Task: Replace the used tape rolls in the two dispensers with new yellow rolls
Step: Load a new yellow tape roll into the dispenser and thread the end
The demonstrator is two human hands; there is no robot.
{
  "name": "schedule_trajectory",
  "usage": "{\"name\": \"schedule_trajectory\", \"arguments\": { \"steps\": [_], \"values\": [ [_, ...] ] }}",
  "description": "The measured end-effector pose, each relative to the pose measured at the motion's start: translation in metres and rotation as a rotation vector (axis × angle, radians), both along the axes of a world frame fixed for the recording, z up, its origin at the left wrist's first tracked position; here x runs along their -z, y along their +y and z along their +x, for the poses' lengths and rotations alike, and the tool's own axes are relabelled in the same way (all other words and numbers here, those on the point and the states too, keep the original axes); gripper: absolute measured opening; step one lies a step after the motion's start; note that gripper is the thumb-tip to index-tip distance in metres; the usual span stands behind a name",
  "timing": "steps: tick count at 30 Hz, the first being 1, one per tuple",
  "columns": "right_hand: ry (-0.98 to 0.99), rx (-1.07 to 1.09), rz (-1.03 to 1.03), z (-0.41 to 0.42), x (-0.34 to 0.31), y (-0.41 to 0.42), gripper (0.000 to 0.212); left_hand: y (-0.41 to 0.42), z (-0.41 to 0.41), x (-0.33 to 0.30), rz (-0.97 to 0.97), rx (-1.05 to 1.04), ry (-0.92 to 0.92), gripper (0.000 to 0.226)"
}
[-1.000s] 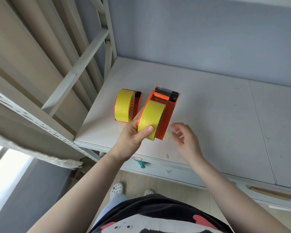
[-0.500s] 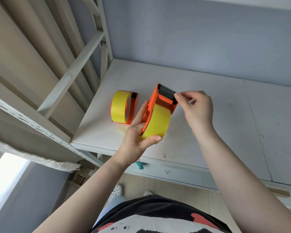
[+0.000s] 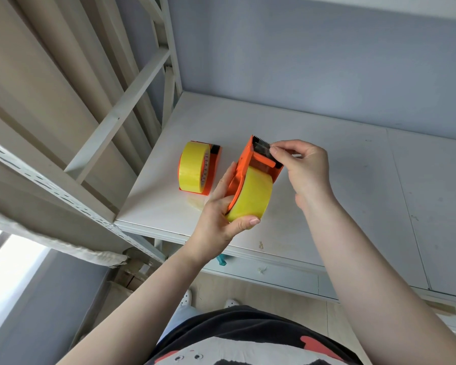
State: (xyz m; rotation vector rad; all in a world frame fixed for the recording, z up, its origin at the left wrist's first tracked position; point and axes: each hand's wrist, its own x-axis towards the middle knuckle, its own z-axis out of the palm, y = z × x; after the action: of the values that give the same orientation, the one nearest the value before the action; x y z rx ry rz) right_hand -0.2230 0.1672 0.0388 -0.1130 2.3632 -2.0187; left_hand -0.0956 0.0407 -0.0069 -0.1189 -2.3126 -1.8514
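Right hand [image 3: 304, 169] fingertips pinched at serrated cutter of orange plastic tape dispenser [image 3: 258, 164], likely threading tape end. Left hand [image 3: 221, 217] grips its yellow tape roll [image 3: 250, 197], above white worktop [image 3: 327, 180] front-left corner. Second loaded orange dispenser [image 3: 198, 167] stands beside. Next: press tape onto blade.

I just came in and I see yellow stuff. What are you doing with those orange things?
A person is loading tape. The left hand holds up an orange dispenser with a yellow roll in it, lifted off the white table. The right hand pinches at the toothed cutter end, likely feeding the tape through. A second dispenser with its own yellow roll stands on the table to the left.
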Motion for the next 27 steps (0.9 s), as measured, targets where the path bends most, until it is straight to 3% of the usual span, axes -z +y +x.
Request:
{"name": "schedule_trajectory", "arguments": {
  "steps": [5,14,18,22,24,27],
  "values": [
    [0.009,-0.088,0.047,-0.010,-0.001,0.002,0.016,0.000,0.001,-0.011,0.243,-0.014,-0.116,0.052],
    [0.068,-0.018,0.274,-0.031,-0.006,-0.002,0.011,-0.009,-0.016,-0.017,0.408,-0.095,-0.333,0.093],
    [0.196,0.065,0.505,-0.023,-0.005,-0.005,0.009,-0.010,-0.017,-0.025,0.475,-0.112,-0.380,0.066],
    [0.313,0.181,0.638,-0.020,-0.008,-0.007,0.014,-0.006,-0.015,-0.024,0.485,-0.145,-0.373,0.071],
    [0.341,0.181,0.674,-0.022,-0.008,-0.008,0.015,-0.003,-0.015,-0.027,0.498,-0.169,-0.368,0.060],
    [0.325,0.204,0.684,-0.031,-0.015,-0.005,0.016,-0.004,-0.018,-0.029,0.456,-0.178,-0.367,0.077]
  ]
}}
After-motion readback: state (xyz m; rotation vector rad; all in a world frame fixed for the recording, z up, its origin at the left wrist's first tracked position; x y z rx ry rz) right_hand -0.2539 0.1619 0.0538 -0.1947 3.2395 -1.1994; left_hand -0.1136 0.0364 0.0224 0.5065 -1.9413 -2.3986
